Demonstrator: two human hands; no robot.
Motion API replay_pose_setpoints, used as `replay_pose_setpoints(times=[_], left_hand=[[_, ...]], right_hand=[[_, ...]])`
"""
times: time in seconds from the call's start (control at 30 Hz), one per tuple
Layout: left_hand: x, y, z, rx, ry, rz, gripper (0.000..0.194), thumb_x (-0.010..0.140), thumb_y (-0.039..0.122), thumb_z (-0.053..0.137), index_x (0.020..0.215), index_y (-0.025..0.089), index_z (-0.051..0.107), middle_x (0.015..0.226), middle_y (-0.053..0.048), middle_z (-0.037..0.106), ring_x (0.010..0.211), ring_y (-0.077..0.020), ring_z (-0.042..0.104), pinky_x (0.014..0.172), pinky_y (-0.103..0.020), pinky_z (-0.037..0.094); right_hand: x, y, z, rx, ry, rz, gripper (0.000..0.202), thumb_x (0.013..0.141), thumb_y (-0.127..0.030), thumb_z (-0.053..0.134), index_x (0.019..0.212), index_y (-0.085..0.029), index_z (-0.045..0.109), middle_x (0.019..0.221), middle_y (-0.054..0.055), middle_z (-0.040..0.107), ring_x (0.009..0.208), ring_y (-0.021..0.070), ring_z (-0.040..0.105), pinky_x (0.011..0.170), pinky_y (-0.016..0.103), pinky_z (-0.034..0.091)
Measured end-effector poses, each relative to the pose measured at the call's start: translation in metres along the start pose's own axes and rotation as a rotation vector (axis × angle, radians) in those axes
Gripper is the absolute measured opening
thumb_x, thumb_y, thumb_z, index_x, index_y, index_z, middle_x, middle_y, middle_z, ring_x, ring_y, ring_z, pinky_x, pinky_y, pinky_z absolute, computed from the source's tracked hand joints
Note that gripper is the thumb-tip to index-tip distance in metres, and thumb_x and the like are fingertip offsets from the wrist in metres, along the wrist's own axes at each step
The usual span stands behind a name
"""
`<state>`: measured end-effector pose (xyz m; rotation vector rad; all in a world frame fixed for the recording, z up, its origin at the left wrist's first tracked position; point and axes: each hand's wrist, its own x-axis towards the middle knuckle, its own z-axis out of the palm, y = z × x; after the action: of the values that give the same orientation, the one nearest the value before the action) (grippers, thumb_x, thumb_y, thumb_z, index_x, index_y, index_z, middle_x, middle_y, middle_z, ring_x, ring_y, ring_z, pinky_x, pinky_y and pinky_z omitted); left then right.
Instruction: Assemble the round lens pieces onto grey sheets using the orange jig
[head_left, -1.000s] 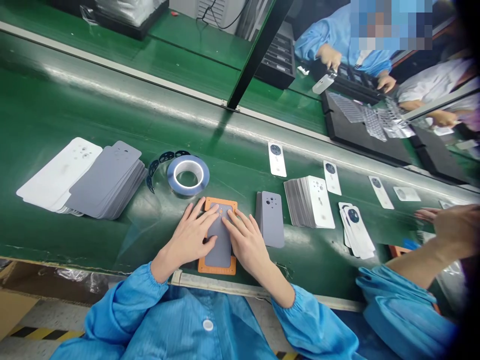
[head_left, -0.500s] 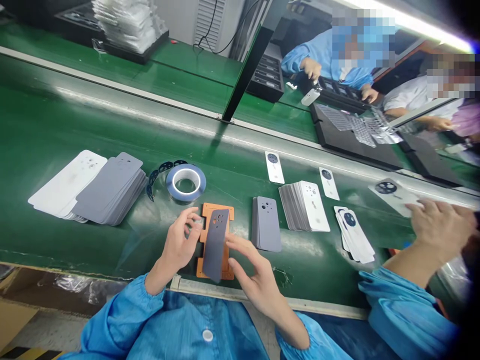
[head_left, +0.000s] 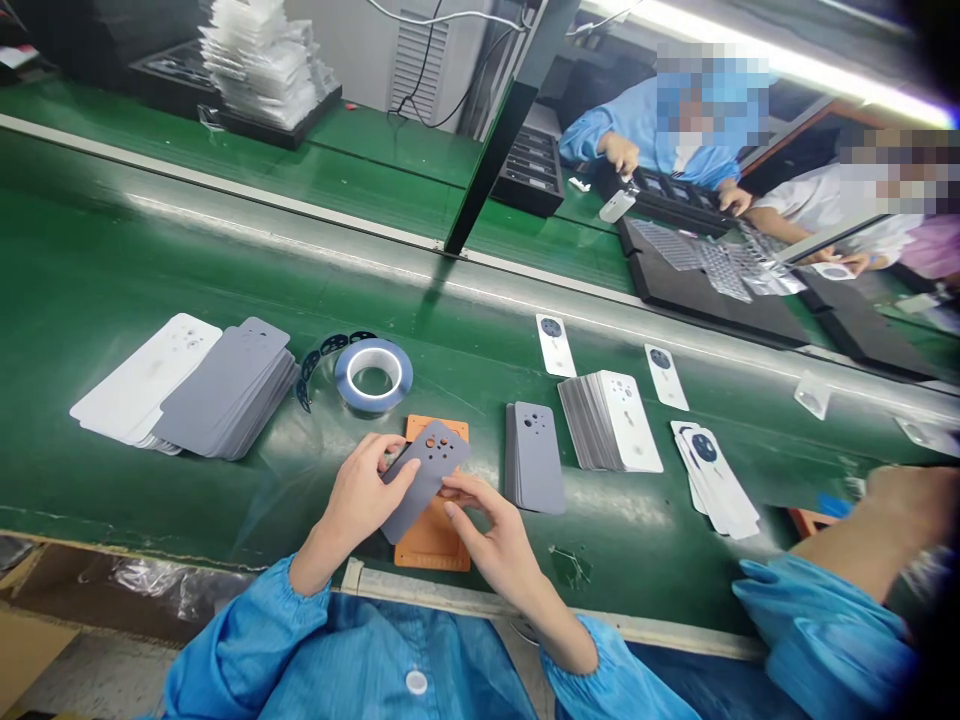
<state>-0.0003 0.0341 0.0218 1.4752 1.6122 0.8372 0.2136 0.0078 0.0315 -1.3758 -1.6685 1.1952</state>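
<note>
A grey panel with several camera holes (head_left: pixel 424 480) is tilted above an orange fixture (head_left: pixel 433 548) at the bench's front edge. My left hand (head_left: pixel 365 497) grips the panel's left side, thumb on its face. At the panel's right edge, the fingertips of my right hand (head_left: pixel 487 525) are pinched together beside it. A roll of blue tape (head_left: pixel 405 375) lies behind the fixture, with a curved strip of dark ring-shaped pieces (head_left: pixel 309 365) at its left. To the right stands a small stack of grey panels (head_left: pixel 541 460).
Grey panels (head_left: pixel 217 390) and white panels (head_left: pixel 142 385) lie stacked at the left. Right of centre are a fanned white stack (head_left: pixel 634 425) and white panels with dark rings (head_left: pixel 716 475). A neighbour's arm (head_left: pixel 862 530) reaches in at the right. A dark post (head_left: pixel 491 160) stands behind.
The grey panel has been lifted and turned, its top now leaning right. My left hand has closed on it. The neighbour's hand has moved right, and the ringed panel beneath it is gone from there.
</note>
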Motion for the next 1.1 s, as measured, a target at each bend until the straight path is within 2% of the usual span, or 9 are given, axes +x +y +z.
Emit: replay_pose_setpoints(times=[0.17,0.37,0.57,0.67,0.77,0.83,0.93,1.0,1.1], left_hand=[[0.005,0.001,0.003,-0.039,-0.063,-0.051,0.032,0.089,0.038,0.064,0.116,0.022,0.068,0.095,-0.004,0.07,0.073,-0.0171,0.061,0.067,-0.029,0.049],[0.007,0.006,0.009,-0.25,-0.184,-0.117,0.045,0.089,0.043,0.065,0.127,0.019,0.066,0.077,0.002,0.061,0.067,-0.0148,0.058,0.066,-0.027,0.048],[0.004,0.015,0.022,-0.319,-0.22,-0.109,0.05,0.09,0.039,0.065,0.134,0.018,0.064,0.074,0.003,0.057,0.068,-0.014,0.057,0.066,-0.026,0.047],[0.003,0.023,0.024,-0.311,-0.215,-0.077,0.042,0.089,0.038,0.067,0.127,0.019,0.07,0.075,0.001,0.059,0.068,-0.0144,0.057,0.066,-0.026,0.047],[0.002,0.032,0.022,-0.31,-0.174,-0.019,0.029,0.091,0.041,0.065,0.108,0.02,0.076,0.092,-0.004,0.066,0.078,-0.0169,0.06,0.069,-0.027,0.048],[0.003,0.036,0.02,-0.409,-0.167,-0.03,0.029,0.093,0.043,0.062,0.101,0.019,0.075,0.103,-0.008,0.07,0.088,-0.0199,0.064,0.075,-0.028,0.05],[0.005,0.04,0.016,-0.706,-0.196,-0.143,0.027,0.092,0.043,0.064,0.097,0.018,0.071,0.099,-0.007,0.073,0.089,-0.0207,0.067,0.081,-0.03,0.052],[0.006,0.04,0.013,-0.934,-0.189,-0.241,0.021,0.087,0.037,0.069,0.093,0.017,0.069,0.09,-0.005,0.072,0.081,-0.0174,0.066,0.077,-0.027,0.051],[0.008,0.037,0.006,-1.216,-0.243,-0.358,0.016,0.082,0.029,0.07,0.089,0.016,0.066,0.069,0.001,0.061,0.057,-0.0104,0.055,0.059,-0.023,0.044]], right_hand=[[0.005,0.01,-0.003,0.099,0.067,0.1,0.025,0.091,-0.035,0.069,0.112,-0.023,0.077,0.11,0.009,0.075,0.093,0.0217,0.073,0.08,0.034,0.063],[0.011,0.024,-0.011,0.337,0.173,0.267,0.031,0.077,-0.044,0.084,0.097,-0.021,0.081,0.107,0.009,0.077,0.092,0.0223,0.074,0.089,0.036,0.062],[0.012,0.029,-0.017,0.422,0.239,0.325,0.035,0.065,-0.047,0.091,0.081,-0.018,0.079,0.091,0.008,0.078,0.074,0.0183,0.072,0.074,0.031,0.063],[0.011,0.028,-0.019,0.407,0.247,0.31,0.037,0.067,-0.049,0.089,0.082,-0.018,0.077,0.09,0.009,0.077,0.07,0.0182,0.071,0.071,0.032,0.063],[0.008,0.021,-0.02,0.408,0.269,0.246,0.033,0.071,-0.047,0.088,0.081,-0.019,0.074,0.091,0.008,0.077,0.076,0.0194,0.073,0.074,0.032,0.063],[0.005,0.014,-0.02,0.409,0.26,0.185,0.028,0.074,-0.044,0.086,0.08,-0.02,0.073,0.091,0.008,0.078,0.08,0.0204,0.074,0.077,0.033,0.063],[-0.001,0.003,-0.02,0.423,0.197,0.09,0.021,0.081,-0.04,0.082,0.082,-0.021,0.073,0.09,0.008,0.079,0.081,0.0213,0.075,0.078,0.035,0.064],[-0.004,-0.002,-0.021,0.42,0.184,0.04,0.017,0.085,-0.038,0.079,0.085,-0.022,0.074,0.088,0.007,0.079,0.079,0.0213,0.075,0.077,0.036,0.063],[-0.004,-0.005,-0.023,0.352,0.222,0.021,0.018,0.088,-0.039,0.077,0.086,-0.022,0.074,0.083,0.007,0.078,0.078,0.0215,0.074,0.075,0.035,0.062]])
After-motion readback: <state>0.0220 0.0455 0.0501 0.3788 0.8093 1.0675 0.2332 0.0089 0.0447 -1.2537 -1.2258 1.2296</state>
